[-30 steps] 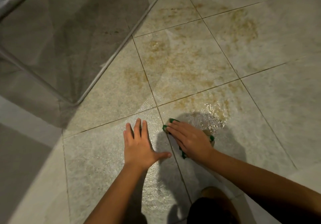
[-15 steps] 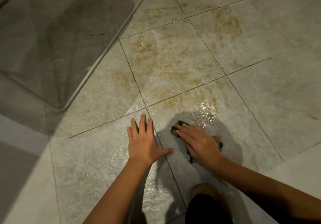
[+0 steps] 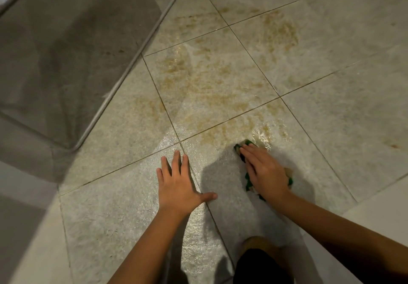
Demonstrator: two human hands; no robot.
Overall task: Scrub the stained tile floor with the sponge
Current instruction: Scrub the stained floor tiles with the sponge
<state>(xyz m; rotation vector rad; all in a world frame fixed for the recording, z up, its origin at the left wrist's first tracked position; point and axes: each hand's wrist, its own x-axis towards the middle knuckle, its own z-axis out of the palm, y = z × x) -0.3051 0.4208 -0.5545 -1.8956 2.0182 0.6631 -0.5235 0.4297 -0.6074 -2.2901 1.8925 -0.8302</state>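
- Two bare hands are on the tile floor (image 3: pixel 331 118), both near the viewer.
- The left hand (image 3: pixel 178 184) lies flat, fingers straight and spread, grasping nothing; it straddles a grout line.
- The right hand (image 3: pixel 265 173) presses down with straight fingers on the one sponge (image 3: pixel 249 143) (green, its edges peeking out at the fingertips and by the wrist).
- The sponge lies on the tile to the right of the left hand, just beside a glistening wet patch (image 3: pixel 261 137).
- Brownish stains (image 3: pixel 209 85) spread over several tiles farther away.
- One metal-framed panel (image 3: pixel 132 72) stands at far left.
- One knee (image 3: pixel 260 245) shows at the near edge.
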